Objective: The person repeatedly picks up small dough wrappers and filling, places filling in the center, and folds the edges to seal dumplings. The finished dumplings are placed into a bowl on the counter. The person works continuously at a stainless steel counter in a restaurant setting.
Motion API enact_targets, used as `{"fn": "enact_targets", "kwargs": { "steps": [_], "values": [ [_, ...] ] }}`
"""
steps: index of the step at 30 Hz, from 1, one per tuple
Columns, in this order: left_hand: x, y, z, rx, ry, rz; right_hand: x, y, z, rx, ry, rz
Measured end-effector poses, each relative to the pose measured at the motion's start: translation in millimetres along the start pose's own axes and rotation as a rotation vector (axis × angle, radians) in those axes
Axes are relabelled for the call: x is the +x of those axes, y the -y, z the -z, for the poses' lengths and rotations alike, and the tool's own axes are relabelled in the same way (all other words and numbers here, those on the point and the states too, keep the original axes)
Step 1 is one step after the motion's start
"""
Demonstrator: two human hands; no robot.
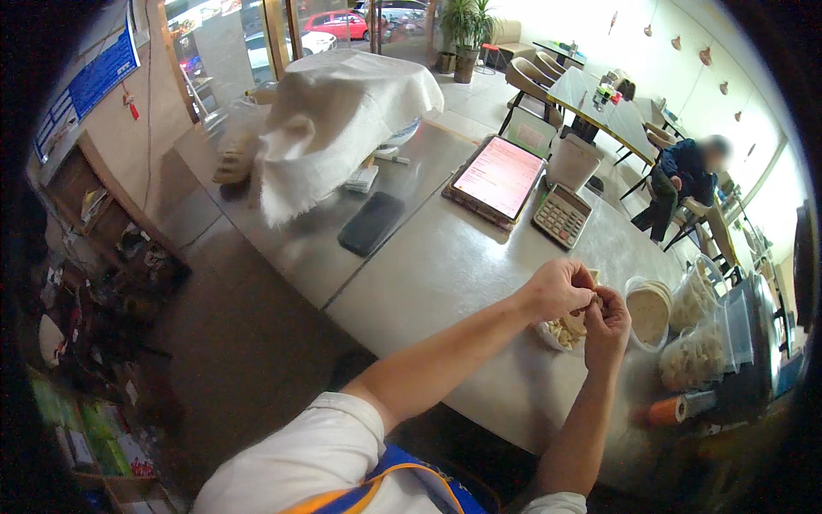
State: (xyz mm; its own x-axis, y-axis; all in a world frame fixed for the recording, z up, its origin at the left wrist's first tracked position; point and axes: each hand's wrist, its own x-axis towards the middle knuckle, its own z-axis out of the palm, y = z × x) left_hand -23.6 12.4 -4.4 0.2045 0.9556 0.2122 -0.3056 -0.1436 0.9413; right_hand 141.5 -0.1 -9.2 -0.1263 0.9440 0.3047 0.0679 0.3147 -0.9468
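Fingertips meeting, my left hand (pixel 560 290) and my right hand (pixel 607 321) pinch a small brownish piece (pixel 597 299), which looks like flatbread and is mostly covered by the fingers. Directly below them is a white bowl (pixel 546 335) of torn flatbread bits (pixel 565 331), partly hidden by my hands. To the right of my right hand, a stack of round pale flatbreads (pixel 648 315) lies in a clear plastic container or wrapping. Beyond it stand clear plastic tubs (pixel 697 292) with more torn bits in them.
On the metal counter (pixel 443 289) lie a black phone (pixel 371 223), a lit tablet (pixel 498 177) and a calculator (pixel 562 215). A white cloth (pixel 353 96) drapes over something at the far left. An orange roll (pixel 668 410) sits near right. A person (pixel 684 177) sits among dining tables.
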Motion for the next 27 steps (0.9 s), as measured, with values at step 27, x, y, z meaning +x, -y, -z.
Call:
{"fn": "enact_targets", "kwargs": {
  "steps": [27],
  "values": [
    [-4.4,-13.8,10.3,0.115,0.049,0.095,-4.6,19.8,-12.7,-0.499,-0.125,0.212]
  ]
}}
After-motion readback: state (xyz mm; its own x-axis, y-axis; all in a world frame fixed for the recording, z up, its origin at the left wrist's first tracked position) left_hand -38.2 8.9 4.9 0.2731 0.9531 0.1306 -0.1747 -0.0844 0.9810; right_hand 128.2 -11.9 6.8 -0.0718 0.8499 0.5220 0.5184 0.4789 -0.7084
